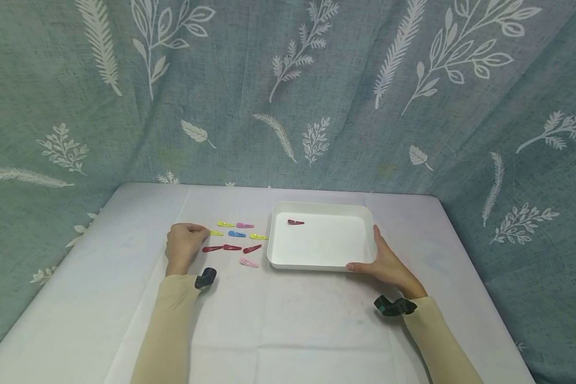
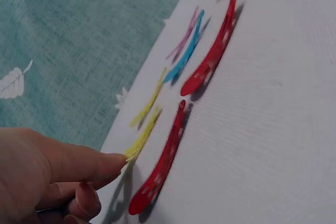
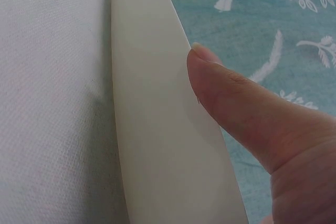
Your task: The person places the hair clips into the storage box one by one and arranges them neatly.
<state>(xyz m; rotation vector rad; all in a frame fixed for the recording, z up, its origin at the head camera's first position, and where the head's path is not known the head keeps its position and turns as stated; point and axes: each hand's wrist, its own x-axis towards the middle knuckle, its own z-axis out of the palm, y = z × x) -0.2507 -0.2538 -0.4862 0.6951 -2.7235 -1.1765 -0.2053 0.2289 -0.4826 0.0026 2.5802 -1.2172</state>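
At the left of the group of snap hair clips, my left hand (image 1: 183,246) pinches the end of a yellow hair clip (image 2: 140,141) between thumb and finger. Two red hair clips (image 2: 163,163) lie close beside it in the left wrist view. My right hand (image 1: 389,266) holds the white tray (image 1: 331,242) at its front right corner, the thumb over the front rim and the fingers along the right side. Inside the tray, near its back left, lies one dark red hair clip (image 1: 295,222). The right wrist view shows the thumb against the tray's outer wall (image 3: 157,108).
Left of the tray, more clips lie on the white cloth: a blue clip (image 1: 237,234), a mauve clip (image 1: 245,225), a pale pink clip (image 1: 249,263), other yellow and red ones. A patterned teal curtain (image 1: 240,96) hangs behind the table and at both sides.
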